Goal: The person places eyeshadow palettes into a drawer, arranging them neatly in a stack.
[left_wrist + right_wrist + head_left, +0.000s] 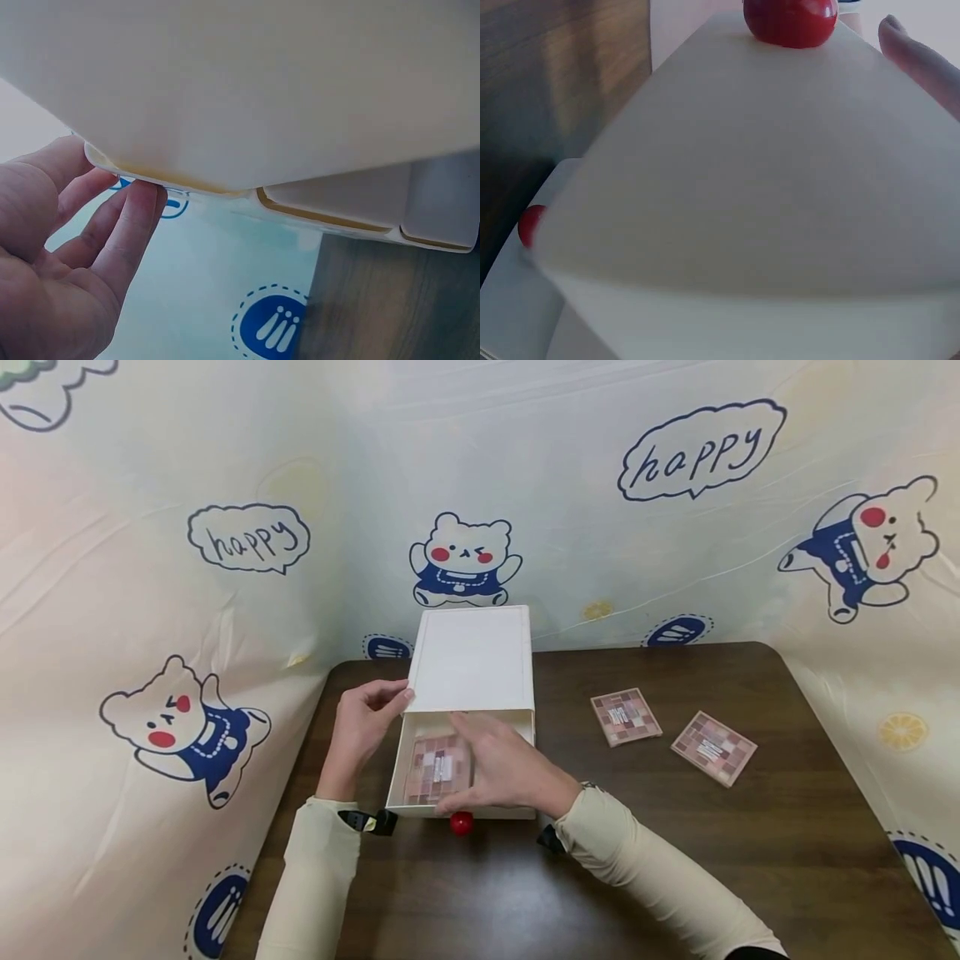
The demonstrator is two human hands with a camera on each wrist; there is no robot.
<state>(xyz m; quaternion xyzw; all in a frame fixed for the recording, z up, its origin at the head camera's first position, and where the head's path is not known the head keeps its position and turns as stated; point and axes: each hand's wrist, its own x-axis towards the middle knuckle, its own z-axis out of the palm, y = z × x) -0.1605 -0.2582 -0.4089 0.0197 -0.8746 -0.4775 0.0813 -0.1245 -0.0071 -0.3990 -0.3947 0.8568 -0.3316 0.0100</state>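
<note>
A white drawer box (474, 660) stands on the table, its open drawer (396, 777) facing me with a red round knob (461, 823) on the front. Inside, at the left, lies a pinkish eyeshadow palette (431, 768) with a grid of pans. My right hand (504, 764) reaches over the drawer and holds this palette, thumb toward its near edge and fingers toward its far edge. With nearly straight fingers my left hand (367, 718) touches the box's front left corner; the left wrist view shows these fingertips (154, 191) at its edge.
Two more eyeshadow palettes, a nearer one (714, 748) and a farther one (626, 717), lie on the dark wooden table (660, 843) to the right. A second red knob (531, 225) shows on a lower white front. Printed cloth (570, 560) hangs behind and at both sides.
</note>
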